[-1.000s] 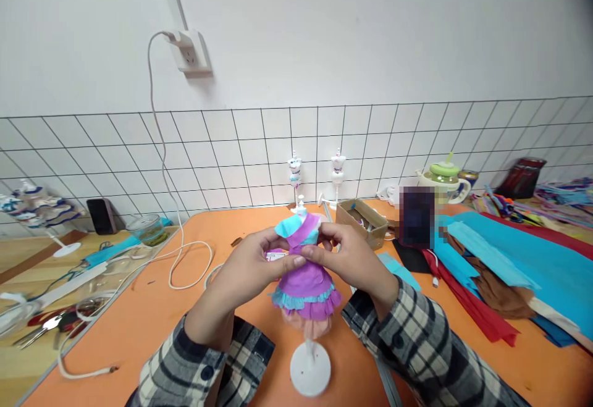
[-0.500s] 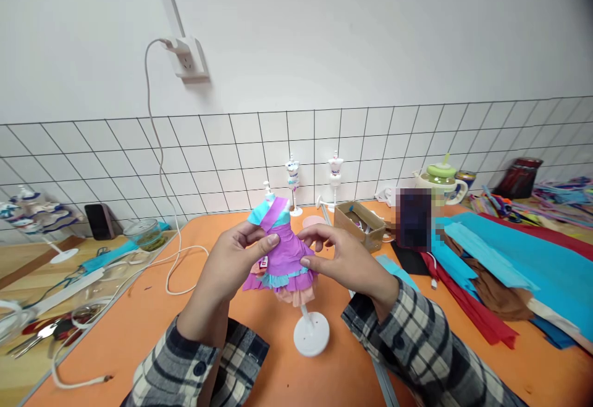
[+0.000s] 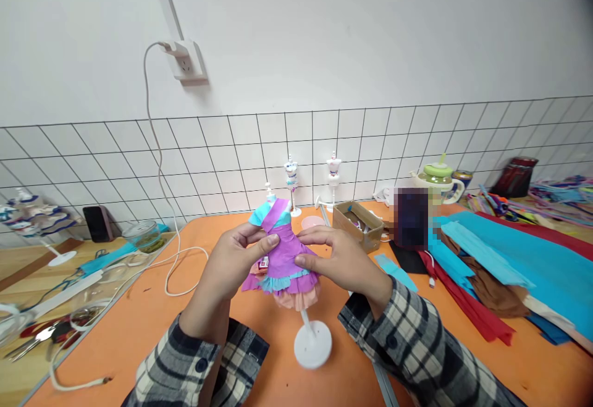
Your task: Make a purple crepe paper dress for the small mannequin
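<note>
In front of me a small doll mannequin with a white round base (image 3: pixel 313 345) leans, its top tilted away and to the left. It wears a purple and turquoise crepe-paper dress (image 3: pixel 283 252) with a turquoise ruffle and a peach layer below. My left hand (image 3: pixel 241 252) pinches the dress at the waist's left side, thumb on the front and fingers behind. My right hand (image 3: pixel 336 252) holds the skirt's right side, thumb on the front; its other fingers are partly hidden behind the paper. A small red and white tag shows at the skirt's left.
Two bare mannequins (image 3: pixel 333 175) stand by the tiled wall. A cardboard box (image 3: pixel 356 225) sits behind my right hand, with a blurred dark screen (image 3: pixel 411 218) beside it. Coloured paper sheets (image 3: pixel 509 252) cover the right side. Scissors (image 3: pixel 41 336) and a white cable (image 3: pixel 178 271) lie left.
The right thumb has shifted slightly left on the skirt, and the skirt's lower right edge spreads out a little more. The mannequin's base sits slightly lower in view. The left hand keeps its grip.
</note>
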The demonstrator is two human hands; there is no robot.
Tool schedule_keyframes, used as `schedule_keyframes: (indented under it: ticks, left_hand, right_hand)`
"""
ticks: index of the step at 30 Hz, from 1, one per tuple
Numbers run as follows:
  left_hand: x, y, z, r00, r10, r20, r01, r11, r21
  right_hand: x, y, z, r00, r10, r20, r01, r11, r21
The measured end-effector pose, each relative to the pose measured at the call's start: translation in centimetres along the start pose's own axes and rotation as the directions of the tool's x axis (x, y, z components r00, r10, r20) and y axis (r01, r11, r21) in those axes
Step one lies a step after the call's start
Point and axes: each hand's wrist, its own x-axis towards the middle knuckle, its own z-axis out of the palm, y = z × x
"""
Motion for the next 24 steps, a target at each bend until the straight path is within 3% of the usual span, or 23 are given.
schedule_keyframes:
  ticks: [4,9,14,18,24]
  left_hand:
    - [-0.3,0.4,0.0,0.994,-0.015,0.111,0.014,1.000,0.018]
    - [-0.8,0.7,0.7,0.963,0.043,0.267,-0.056,0.998,0.041]
    - [-0.9,0.7,1.3,0.977,0.061,0.204,-0.086,0.990,0.114]
    - [-0.9,0.8,1.5,0.976,0.048,0.213,-0.070,0.993,0.097]
    - [-0.8,0.6,1.0,0.978,0.055,0.200,-0.039,0.996,-0.083]
  right_hand:
    - [-0.1,0.0,0.1,1.000,0.012,0.013,-0.012,1.000,-0.002]
    - [0.0,-0.1,0.3,0.999,0.028,0.016,-0.027,0.998,-0.055]
    - [0.1,0.0,0.2,1.000,-0.018,-0.018,0.017,0.997,-0.077]
    - [0.1,0.2,0.1,0.998,-0.055,0.004,0.056,0.994,-0.090]
    - [0.0,0.4,-0.2,0.997,-0.070,0.022,0.071,0.997,-0.041]
